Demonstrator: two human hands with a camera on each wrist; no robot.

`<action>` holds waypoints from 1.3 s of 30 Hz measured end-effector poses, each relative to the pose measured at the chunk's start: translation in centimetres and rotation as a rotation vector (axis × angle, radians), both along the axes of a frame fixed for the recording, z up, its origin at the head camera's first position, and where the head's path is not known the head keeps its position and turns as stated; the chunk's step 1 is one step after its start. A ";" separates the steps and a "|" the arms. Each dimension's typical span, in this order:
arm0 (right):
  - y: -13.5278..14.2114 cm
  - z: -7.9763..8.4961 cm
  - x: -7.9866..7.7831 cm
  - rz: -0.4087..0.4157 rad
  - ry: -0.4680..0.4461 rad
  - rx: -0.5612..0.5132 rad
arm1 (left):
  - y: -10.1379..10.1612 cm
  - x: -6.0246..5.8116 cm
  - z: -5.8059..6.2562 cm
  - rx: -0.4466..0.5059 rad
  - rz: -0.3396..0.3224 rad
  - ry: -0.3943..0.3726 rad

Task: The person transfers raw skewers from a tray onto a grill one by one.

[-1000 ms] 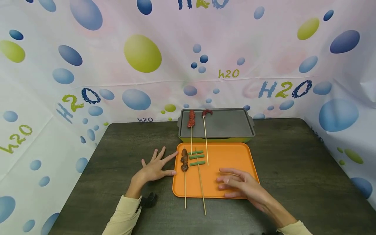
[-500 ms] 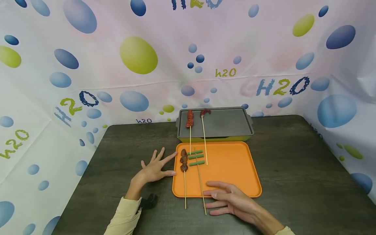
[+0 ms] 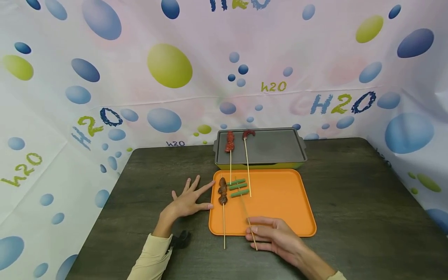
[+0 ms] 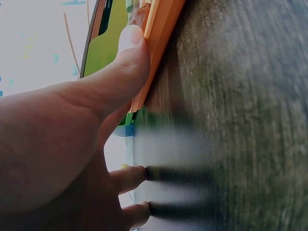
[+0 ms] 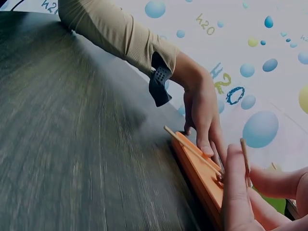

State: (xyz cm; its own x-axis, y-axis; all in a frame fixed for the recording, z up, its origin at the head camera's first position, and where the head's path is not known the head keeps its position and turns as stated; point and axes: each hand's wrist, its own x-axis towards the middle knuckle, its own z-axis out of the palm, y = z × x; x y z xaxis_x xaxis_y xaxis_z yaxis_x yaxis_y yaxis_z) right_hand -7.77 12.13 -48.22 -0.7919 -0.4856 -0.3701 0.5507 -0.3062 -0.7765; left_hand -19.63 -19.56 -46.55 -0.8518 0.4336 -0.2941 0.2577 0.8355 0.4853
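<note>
My right hand point(image 3: 278, 238) pinches the stick of a skewer with green pieces point(image 3: 240, 193) between thumb and fingers; the handle end is raised, and the green pieces lie over an orange tray point(image 3: 283, 202). In the right wrist view the stick point(image 5: 245, 161) stands up between the thumb and a finger. My left hand point(image 3: 187, 202) is spread at the tray's left side, thumb and index finger on its rim, other fingertips down on the table. A skewer of brown meat chunks point(image 3: 223, 190) lies just inside that rim, its stick overhanging the front edge.
Behind the tray stands a grey grill plate point(image 3: 276, 146) on a green base. A skewer of red chunks point(image 3: 229, 142) and one with a curled dark-red piece point(image 3: 249, 133) lie on its left part, sticks reaching over the tray. A patterned sheet point(image 3: 203, 77) hangs behind the dark table point(image 3: 343, 202).
My right hand has moved left from over the tray to the front edge and taken hold of the green skewer's stick, whose end has shifted right and up. The left hand stays put.
</note>
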 end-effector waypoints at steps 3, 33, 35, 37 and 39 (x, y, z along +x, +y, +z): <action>0.4 0.0 0.1 -0.017 0.007 0.039 | 0.0 0.0 0.1 -0.003 0.004 0.000; 6.0 3.2 -1.7 -0.168 0.128 0.204 | 0.0 -0.1 0.3 0.006 0.011 -0.004; 6.1 3.3 -2.6 -0.180 0.130 0.205 | 0.0 -0.1 0.3 0.003 0.013 -0.006; 6.3 3.4 -3.4 -0.194 0.129 0.205 | 0.0 -0.1 0.2 -0.001 0.013 -0.008; 6.5 3.5 -4.2 -0.210 0.131 0.217 | 0.0 -0.1 0.1 -0.004 0.013 -0.011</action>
